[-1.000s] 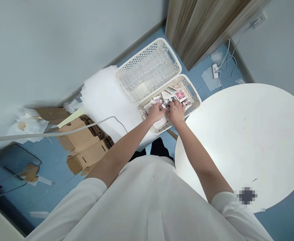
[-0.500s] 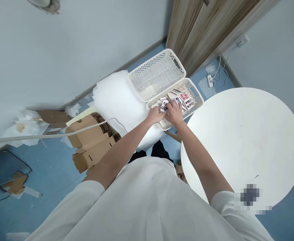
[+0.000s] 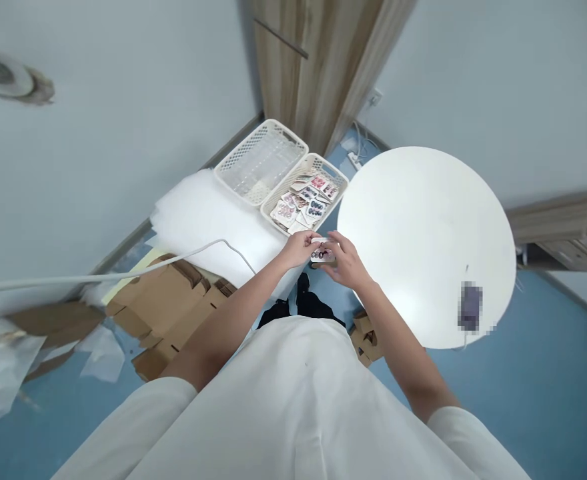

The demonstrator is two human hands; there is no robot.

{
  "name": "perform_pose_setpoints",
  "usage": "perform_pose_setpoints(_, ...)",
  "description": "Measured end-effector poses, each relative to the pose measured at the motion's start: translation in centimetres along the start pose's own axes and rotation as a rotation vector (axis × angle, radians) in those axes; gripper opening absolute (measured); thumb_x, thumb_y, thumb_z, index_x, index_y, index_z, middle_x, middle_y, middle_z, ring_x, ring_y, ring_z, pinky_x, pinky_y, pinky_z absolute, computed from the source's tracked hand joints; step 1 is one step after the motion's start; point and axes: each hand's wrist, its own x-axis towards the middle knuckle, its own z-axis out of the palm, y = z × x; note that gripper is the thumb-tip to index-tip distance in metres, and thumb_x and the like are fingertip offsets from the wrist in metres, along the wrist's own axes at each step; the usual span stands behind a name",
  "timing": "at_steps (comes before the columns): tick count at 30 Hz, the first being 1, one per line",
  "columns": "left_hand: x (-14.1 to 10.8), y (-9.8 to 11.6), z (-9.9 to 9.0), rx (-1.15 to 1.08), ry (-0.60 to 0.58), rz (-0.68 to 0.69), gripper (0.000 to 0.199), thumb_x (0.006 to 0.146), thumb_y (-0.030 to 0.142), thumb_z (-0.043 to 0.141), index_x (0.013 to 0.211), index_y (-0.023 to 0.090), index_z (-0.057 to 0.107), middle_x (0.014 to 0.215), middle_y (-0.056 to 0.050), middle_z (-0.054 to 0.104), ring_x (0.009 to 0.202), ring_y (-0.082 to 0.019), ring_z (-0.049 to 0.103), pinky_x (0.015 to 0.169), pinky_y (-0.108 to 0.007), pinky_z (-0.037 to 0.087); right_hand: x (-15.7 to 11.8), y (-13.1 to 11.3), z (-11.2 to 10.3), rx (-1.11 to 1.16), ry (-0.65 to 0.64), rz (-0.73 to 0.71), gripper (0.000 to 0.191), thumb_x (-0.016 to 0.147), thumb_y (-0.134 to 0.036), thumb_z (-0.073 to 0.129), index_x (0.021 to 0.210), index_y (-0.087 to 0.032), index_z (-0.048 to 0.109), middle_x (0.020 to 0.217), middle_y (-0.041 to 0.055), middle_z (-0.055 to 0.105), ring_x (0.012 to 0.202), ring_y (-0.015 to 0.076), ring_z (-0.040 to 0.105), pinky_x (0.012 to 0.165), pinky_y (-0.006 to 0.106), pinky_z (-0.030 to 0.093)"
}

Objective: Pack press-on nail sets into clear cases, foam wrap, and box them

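Both hands hold a small white card with dark round items on it [image 3: 322, 253] in front of my body. My left hand [image 3: 297, 249] pinches its left edge, fingers closed. My right hand [image 3: 346, 262] has its thumb and fingers around the card's right side. Just beyond the hands, a white plastic basket [image 3: 342, 190] holds many small printed cards [image 3: 316, 209]. Beside it, on the left, stands a second white basket [image 3: 299, 141] with clear plastic pieces [image 3: 261, 160] inside.
White foam sheets [image 3: 198, 207] lie under and left of the baskets. Flattened cardboard boxes [image 3: 161, 300] are at the left, crossed by a pale cable [image 3: 173, 259]. A round white table [image 3: 423, 227] stands at the right with a blurred dark object [image 3: 470, 307].
Both hands have left the card basket and come back toward my body, now with a card between them. The view has turned toward the right.
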Motion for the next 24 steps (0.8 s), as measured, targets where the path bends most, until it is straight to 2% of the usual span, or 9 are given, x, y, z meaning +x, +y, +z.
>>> perform_pose_setpoints(2, -0.5, 1.3, 1.6, -0.053, -0.116, 0.026, 0.022, 0.078, 0.026, 0.055, 0.097, 0.015, 0.061, 0.087, -0.005, 0.067, 0.076, -0.015, 0.063, 0.070, -0.028, 0.050, -3.1, -0.6, -0.7, 0.143, 0.175, 0.222, 0.058, 0.073, -0.041, 0.060, 0.125, -0.022, 0.041, 0.135, 0.0159, 0.037, 0.123, 0.0320, 0.038, 0.093, 0.049, 0.039)
perform_pose_setpoints(4, -0.8, 2.6, 3.2, -0.073, -0.229, 0.018, 0.027, 0.079, 0.029, 0.055, 0.101, 0.015, 0.060, 0.085, -0.005, 0.067, 0.074, -0.015, 0.063, 0.066, -0.028, 0.051, -5.9, -0.9, -1.2, 0.378, 0.347, 0.418, 0.060, 0.077, -0.042, 0.057, 0.130, -0.024, 0.035, 0.127, 0.0148, 0.045, 0.109, 0.0271, 0.051, 0.088, 0.046, 0.044)
perform_pose_setpoints(7, -0.7, 4.1, 5.9, -0.028, -0.334, 0.032, 0.033, 0.078, 0.032, 0.058, 0.106, 0.016, 0.058, 0.078, -0.003, 0.064, 0.068, -0.014, 0.062, 0.060, -0.026, 0.049, -9.9, -0.6, -1.7, 0.716, 0.443, 0.558, 0.070, 0.074, -0.042, 0.062, 0.135, -0.030, 0.029, 0.116, 0.0096, 0.050, 0.083, 0.0169, 0.059, 0.078, 0.040, 0.050)
perform_pose_setpoints(11, 0.2, 5.0, 10.3, 0.045, -0.409, 0.085, 0.037, 0.075, 0.036, 0.061, 0.107, 0.018, 0.056, 0.069, 0.002, 0.058, 0.064, -0.012, 0.059, 0.058, -0.023, 0.047, -14.4, 0.8, -2.3, 0.871, 0.500, 0.626, 0.078, 0.066, -0.034, 0.071, 0.134, -0.032, 0.034, 0.105, 0.0043, 0.049, 0.070, 0.0108, 0.056, 0.076, 0.036, 0.051)
perform_pose_setpoints(16, 1.5, 5.4, 15.5, 0.138, -0.443, 0.078, 0.038, 0.075, 0.039, 0.061, 0.105, 0.017, 0.056, 0.076, -0.001, 0.059, 0.069, -0.012, 0.060, 0.064, -0.026, 0.048, -18.2, 3.7, -2.2, 0.911, 0.591, 0.663, 0.076, 0.066, -0.030, 0.071, 0.134, -0.031, 0.036, 0.099, 0.0027, 0.049, 0.068, 0.0095, 0.056, 0.076, 0.035, 0.050)
perform_pose_setpoints(19, 2.1, 5.4, 16.8, 0.231, -0.433, 0.063, 0.042, 0.075, 0.040, 0.061, 0.110, 0.018, 0.056, 0.092, -0.005, 0.060, 0.074, -0.012, 0.060, 0.068, -0.027, 0.049, -19.1, 6.0, -1.9, 0.938, 0.597, 0.662, 0.075, 0.067, -0.030, 0.070, 0.134, -0.029, 0.036, 0.093, 0.0016, 0.051, 0.069, 0.0104, 0.057, 0.078, 0.035, 0.049)
perform_pose_setpoints(22, 2.5, 5.0, 17.0, 0.313, -0.451, 0.064, 0.059, 0.070, 0.035, 0.067, 0.124, 0.020, 0.048, 0.105, -0.007, 0.057, 0.077, -0.012, 0.059, 0.073, -0.028, 0.050, -18.8, 8.4, -1.8, 0.936, 0.558, 0.643, 0.074, 0.067, -0.030, 0.069, 0.133, -0.028, 0.037, 0.089, 0.0008, 0.053, 0.070, 0.0115, 0.058, 0.078, 0.036, 0.049)
perform_pose_setpoints(24, 2.8, 4.4, 16.8, 0.389, -0.444, 0.085, 0.070, 0.066, 0.031, 0.071, 0.130, 0.022, 0.043, 0.105, -0.007, 0.057, 0.080, -0.013, 0.057, 0.075, -0.029, 0.049, -18.1, 9.7, -1.7, 0.926, 0.517, 0.620, 0.073, 0.067, -0.031, 0.068, 0.133, -0.028, 0.037, 0.090, 0.0013, 0.054, 0.070, 0.0121, 0.058, 0.078, 0.036, 0.049)
